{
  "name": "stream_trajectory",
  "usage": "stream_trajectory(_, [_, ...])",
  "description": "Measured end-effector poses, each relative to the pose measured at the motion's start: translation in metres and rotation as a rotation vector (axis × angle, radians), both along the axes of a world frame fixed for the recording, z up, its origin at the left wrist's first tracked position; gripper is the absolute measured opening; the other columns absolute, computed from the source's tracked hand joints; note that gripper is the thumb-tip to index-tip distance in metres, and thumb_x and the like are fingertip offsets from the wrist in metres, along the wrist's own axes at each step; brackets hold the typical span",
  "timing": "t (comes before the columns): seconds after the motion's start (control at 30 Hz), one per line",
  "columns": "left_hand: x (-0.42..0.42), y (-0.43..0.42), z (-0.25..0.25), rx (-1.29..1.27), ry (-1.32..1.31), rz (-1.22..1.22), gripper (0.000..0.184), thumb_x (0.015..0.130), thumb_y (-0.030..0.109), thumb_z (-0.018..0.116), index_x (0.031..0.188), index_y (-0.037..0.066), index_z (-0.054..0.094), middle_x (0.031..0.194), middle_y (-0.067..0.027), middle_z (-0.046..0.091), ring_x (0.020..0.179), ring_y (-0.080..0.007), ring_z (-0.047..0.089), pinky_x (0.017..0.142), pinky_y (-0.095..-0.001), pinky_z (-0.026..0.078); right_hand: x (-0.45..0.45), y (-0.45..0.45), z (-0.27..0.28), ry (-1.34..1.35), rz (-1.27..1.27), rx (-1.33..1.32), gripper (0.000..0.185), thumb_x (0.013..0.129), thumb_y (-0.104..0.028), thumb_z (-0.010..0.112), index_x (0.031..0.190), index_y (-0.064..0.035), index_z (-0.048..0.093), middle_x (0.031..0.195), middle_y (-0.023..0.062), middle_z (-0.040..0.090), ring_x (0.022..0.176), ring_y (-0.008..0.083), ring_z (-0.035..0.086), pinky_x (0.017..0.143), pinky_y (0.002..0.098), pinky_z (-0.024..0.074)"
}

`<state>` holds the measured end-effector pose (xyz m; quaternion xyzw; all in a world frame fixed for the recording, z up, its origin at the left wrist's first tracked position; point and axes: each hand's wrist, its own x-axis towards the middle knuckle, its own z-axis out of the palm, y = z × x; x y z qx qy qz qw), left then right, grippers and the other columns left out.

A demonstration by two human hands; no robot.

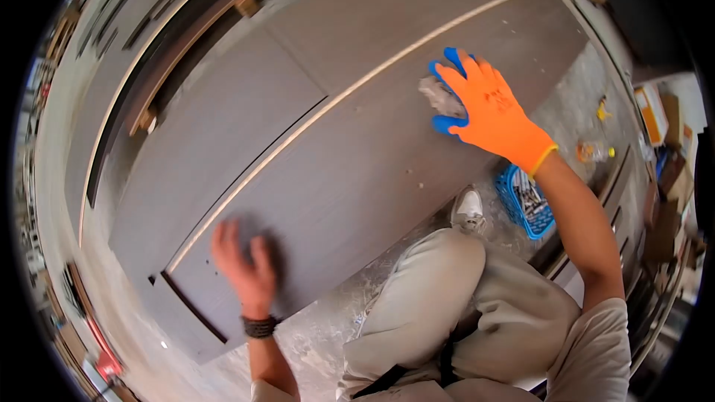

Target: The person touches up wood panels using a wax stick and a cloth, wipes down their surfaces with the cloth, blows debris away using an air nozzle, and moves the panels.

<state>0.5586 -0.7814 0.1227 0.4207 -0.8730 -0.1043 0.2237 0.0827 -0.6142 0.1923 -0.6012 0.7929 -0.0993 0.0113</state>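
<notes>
Near the lower end of the pale strip point(387, 66), the empty left hand point(246, 268), blurred, spreads over the panel point(342, 193); beside its upper half, the gloved right hand point(488, 100) curls round what seems a crumpled rag point(436, 94).

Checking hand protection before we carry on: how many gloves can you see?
1: the orange glove on the right hand, which holds a crumpled rag over the grey panel. The left hand is bare. Others may be hidden around the edges.

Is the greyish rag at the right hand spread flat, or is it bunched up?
Bunched up: the rag shows as a creased lump, partly covered by the right hand. How its hidden part lies, I cannot tell.
</notes>
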Motion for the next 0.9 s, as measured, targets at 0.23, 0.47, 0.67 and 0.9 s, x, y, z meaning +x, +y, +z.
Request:
stream_trajectory(0.23, [-0.262, 0.081, 0.023, 0.332, 0.326, -0.571, 0.052, 0.101, 0.014, 0.072, 0.149, 0.001, 0.058, 0.153, -0.0224, 0.057, 0.141, -0.0415, 0.055, 0.117, -0.0501, 0.046, -0.025, 0.042, -0.032, -0.465, -0.206, -0.100, 0.065, 0.090, -0.021, 0.083, 0.151, -0.0094, 0.062, 0.145, 0.0159, 0.066, 0.128, 0.0363, 0.065, 0.111, 0.0443, 0.0508])
stream_trajectory(0.47, [-0.367, 0.194, 0.054, 1.419, 0.682, -0.913, 0.047, 0.109, 0.013, 0.070, 0.150, -0.002, 0.052, 0.140, -0.0126, 0.065, 0.124, -0.0192, 0.064, 0.108, -0.0346, 0.052, 0.021, 0.236, -0.014, -0.147, -0.124, -0.576, 0.064, 0.099, -0.003, 0.072, 0.159, -0.0008, 0.049, 0.142, 0.0238, 0.068, 0.119, 0.0438, 0.071, 0.102, 0.0463, 0.0571])
stream_trajectory(0.67, [-0.388, 0.313, 0.024, 1.850, 0.420, -0.972, 0.028, 0.112, 0.014, 0.065, 0.137, 0.001, 0.063, 0.127, -0.0088, 0.072, 0.116, -0.0152, 0.067, 0.103, -0.0345, 0.055, 0.106, 0.387, -0.032, -0.119, -0.579, -0.600, 0.058, 0.109, -0.014, 0.065, 0.161, 0.0013, 0.045, 0.135, 0.0174, 0.072, 0.115, 0.0333, 0.072, 0.102, 0.0404, 0.0560])
stream_trajectory(0.9, [-0.417, 0.381, 0.029, 2.544, -0.071, -0.626, 0.049, 0.112, 0.043, 0.063, 0.142, 0.005, 0.061, 0.139, -0.0085, 0.068, 0.128, -0.0248, 0.066, 0.110, -0.0467, 0.054, 0.125, 0.436, -0.003, -0.975, -1.191, -1.030, 0.046, 0.116, -0.034, 0.056, 0.142, 0.0033, 0.067, 0.130, 0.0084, 0.073, 0.122, 0.0125, 0.063, 0.108, 0.0298, 0.0497])
